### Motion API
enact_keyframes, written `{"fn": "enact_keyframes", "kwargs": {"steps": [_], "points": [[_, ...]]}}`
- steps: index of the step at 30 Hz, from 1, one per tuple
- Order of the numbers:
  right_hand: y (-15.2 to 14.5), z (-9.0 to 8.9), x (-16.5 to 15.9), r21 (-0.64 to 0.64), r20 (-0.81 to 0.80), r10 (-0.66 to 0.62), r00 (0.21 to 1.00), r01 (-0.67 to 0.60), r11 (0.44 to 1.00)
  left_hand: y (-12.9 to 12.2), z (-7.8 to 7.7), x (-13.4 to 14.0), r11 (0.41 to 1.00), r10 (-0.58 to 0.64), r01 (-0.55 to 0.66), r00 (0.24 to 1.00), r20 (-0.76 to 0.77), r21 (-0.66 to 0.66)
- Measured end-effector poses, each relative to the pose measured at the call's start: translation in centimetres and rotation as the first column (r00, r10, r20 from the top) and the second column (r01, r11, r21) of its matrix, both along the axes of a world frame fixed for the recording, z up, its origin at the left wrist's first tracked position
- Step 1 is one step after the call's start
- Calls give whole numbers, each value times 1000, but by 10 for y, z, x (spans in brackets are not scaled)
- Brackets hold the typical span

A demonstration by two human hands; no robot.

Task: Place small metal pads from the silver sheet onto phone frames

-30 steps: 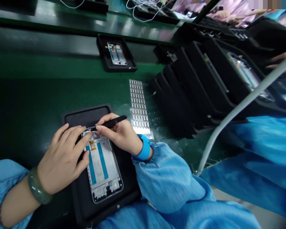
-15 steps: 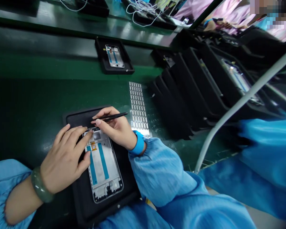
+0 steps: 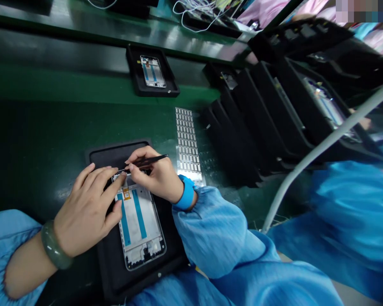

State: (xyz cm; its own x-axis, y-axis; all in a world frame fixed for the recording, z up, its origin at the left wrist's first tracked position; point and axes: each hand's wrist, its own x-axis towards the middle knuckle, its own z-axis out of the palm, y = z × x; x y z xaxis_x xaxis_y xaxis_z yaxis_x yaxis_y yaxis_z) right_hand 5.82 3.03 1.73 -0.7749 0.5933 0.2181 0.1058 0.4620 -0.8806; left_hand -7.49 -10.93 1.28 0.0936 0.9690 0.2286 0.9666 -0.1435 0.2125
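The thumb and fingers of the right hand [image 3: 161, 178] pinch a pair of black tweezers [image 3: 156, 160], whose tips point toward the top edge of the phone frame [image 3: 151, 227]; whether they hold anything is too small to tell. The fingers of the left hand [image 3: 84, 206] are slightly spread, the index fingertip resting at the frame's upper left, just beside the tweezer tips. Below these fingertips the frame lies in a black tray [image 3: 107, 261], with two blue strips [image 3: 139, 214] and an orange flex piece [image 3: 127, 194] already on it. The work at the top edge looks under way and unfinished, though the pictures do not show how much remains there. Just beyond the right fingers lies a sheet of small parts [image 3: 187, 138], most of its rows seemingly filled. Farther ahead of both hands, a second tray [image 3: 174, 90] holds a similar frame [image 3: 157, 76], also with blue strips, untouched by either hand. Well to the right of the fingers lean stacked black trays [image 3: 242, 127].
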Motion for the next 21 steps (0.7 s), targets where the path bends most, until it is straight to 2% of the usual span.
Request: {"fn": "enact_keyframes", "kwargs": {"steps": [2, 7, 13, 21], "points": [[-1, 0, 0, 33, -16, -7, 1000, 8, 999, 0, 0, 0, 1000, -1, 1, 1000, -3, -4], [-1, 0, 0, -51, -7, -25, 1000, 24, 998, 0, -1, -1, 1000, -6, 6, 1000, -19, 3], [-1, 2, -2, 80, -12, -2, 1000, 3, 997, 0, -2, 0, 1000, 0, 0, 1000, -16, 3], [-1, 3, -3, 127, -6, 11, 1000, -10, 992, 0, -2, 0, 1000, 2, -2, 1000, -5, 1]]}}
